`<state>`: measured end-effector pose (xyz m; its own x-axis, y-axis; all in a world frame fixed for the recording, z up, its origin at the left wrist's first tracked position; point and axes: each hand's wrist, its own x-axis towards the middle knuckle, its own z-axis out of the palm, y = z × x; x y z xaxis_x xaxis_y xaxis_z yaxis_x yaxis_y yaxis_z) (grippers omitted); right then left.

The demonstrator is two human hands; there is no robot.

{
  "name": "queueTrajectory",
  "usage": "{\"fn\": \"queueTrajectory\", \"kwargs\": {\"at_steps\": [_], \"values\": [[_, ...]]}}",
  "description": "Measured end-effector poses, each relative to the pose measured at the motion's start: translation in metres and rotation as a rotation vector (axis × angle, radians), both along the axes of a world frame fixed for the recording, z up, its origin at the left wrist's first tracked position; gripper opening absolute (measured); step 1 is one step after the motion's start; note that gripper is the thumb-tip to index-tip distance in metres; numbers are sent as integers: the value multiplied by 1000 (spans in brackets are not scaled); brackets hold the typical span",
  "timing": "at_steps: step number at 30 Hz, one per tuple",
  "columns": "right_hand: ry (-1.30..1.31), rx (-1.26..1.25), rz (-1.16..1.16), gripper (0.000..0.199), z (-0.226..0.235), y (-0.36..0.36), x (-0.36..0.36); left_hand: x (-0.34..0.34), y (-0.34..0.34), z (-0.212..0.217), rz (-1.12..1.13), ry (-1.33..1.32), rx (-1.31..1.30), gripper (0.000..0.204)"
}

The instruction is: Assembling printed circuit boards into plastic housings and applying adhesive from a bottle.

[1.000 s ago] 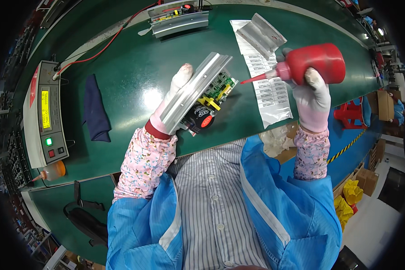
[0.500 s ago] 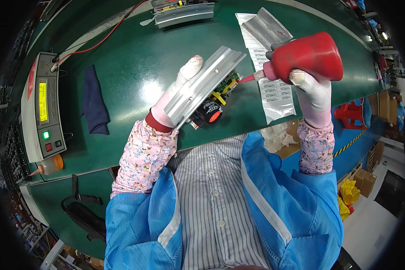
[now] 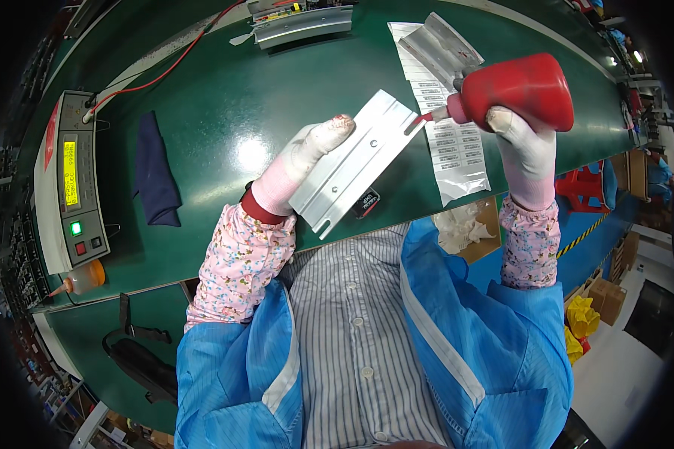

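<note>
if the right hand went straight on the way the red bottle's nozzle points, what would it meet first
Most likely the silver metal plate in the left hand, nozzle first: the red bottle points at the plate's far right corner. Whether they touch is hard to tell.

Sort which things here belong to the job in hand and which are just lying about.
In use:
silver metal channel-shaped casing, left hand
red plastic bottle, right hand

Apparently lying about:
flat navy cloth
white label sheets
small orange-ended bottle
</note>
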<state>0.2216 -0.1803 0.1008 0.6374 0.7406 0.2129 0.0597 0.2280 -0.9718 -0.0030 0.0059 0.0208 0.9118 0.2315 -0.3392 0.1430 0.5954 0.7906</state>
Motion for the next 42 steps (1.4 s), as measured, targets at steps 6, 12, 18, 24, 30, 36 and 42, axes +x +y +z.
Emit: {"fn": "queueTrajectory", "kwargs": {"at_steps": [6, 12, 18, 24, 30, 36, 42], "values": [[147, -37, -210, 34, -19, -11, 47, 3, -4, 10, 74, -69, -66, 52], [379, -406, -52, 44, -26, -120, 175, 14, -15, 24, 221, -219, -202, 47], [-528, -1325, -350, 56, 2, -142, 152, 11, -11, 1, 235, -76, 121, 52], [-951, -1550, -425, 56, -3, -129, 137, 7, -8, 15, 322, 71, 517, 58], [-1196, -572, -500, 43, -10, -36, 90, 8, 36, 51, 111, 492, 1061, 57], [-699, -357, -122, 30, -22, 145, 13, 77, 107, 44, 430, 364, 1947, 46], [-691, -625, -124, 32, -56, 229, 43, 127, 124, 25, 223, 410, 2075, 41]]}}
